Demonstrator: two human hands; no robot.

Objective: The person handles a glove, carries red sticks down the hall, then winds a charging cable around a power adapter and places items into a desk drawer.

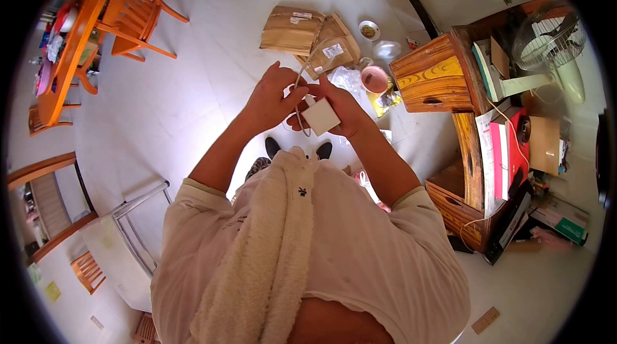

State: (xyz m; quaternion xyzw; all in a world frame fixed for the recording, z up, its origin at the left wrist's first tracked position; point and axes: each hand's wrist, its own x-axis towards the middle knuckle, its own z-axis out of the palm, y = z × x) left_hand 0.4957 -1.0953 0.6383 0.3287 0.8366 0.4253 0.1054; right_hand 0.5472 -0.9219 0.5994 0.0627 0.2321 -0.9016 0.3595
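A white square power adapter (321, 116) rests against the fingers and palm of my right hand (344, 107), in front of my chest. From its upper left side a white cable (299, 84) loops up and around between my hands. My left hand (273, 98) is closed on the cable beside the adapter, with thumb and fingers near the plug end. The fingers of my right hand are curled behind the adapter and partly hidden by it.
Flattened cardboard (292, 30), a pink bin (375, 79), a bowl (369, 30) and plastic bags lie on the floor ahead. Wooden cabinets (429, 77) with a fan (549, 39) stand at the right. An orange chair (133, 13) and table (72, 45) are at the left.
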